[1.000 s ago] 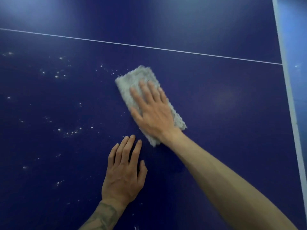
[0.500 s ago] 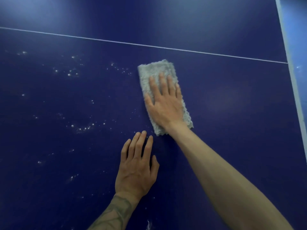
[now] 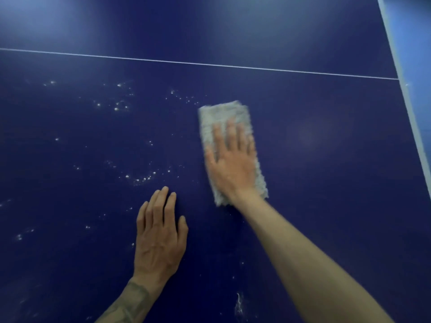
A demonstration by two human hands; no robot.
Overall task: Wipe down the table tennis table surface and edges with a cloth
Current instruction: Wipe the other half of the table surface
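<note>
Head view shows two hands on one dark blue table tennis table (image 3: 326,206): right hand (image 3: 232,164) flat, fingers straight, pressing one folded grey cloth (image 3: 221,114) near centre; left hand (image 3: 158,234) flat, empty, nearer; water droplets (image 3: 140,178) scattered left

**No legible text in view**

No words, numbers, brands or labels can be read on the blue surface (image 3: 326,217). Its one painted marking is a thin white line (image 3: 210,64) running from side to side across its far part. A tattoo (image 3: 131,301) on the left forearm is too blurred to read.
</note>
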